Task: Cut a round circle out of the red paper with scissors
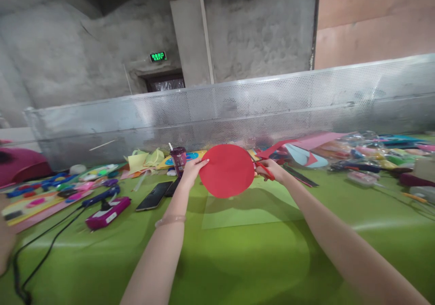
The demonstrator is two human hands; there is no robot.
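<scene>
A round sheet of red paper (pixel 227 171) is held up above the green table, a little wavy along its lower edge. My left hand (pixel 193 169) pinches its left edge, thumb on the near face. In my right hand (pixel 273 170) are red-handled scissors (pixel 265 171), their blades at the disc's right edge; whether the blades are apart I cannot tell. A strip of red paper (pixel 277 148) lies or hangs just beyond the scissors. Under the disc, a light green sheet (pixel 244 214) rests flat on the tabletop.
Left of my arms are a black phone (pixel 154 196), a dark cup with a straw (pixel 178 160), a purple box (pixel 108 213) with black cables, and colourful craft pieces (pixel 61 187). Packaged supplies (pixel 377 155) crowd the right side. A perforated metal panel (pixel 238 105) runs along the back.
</scene>
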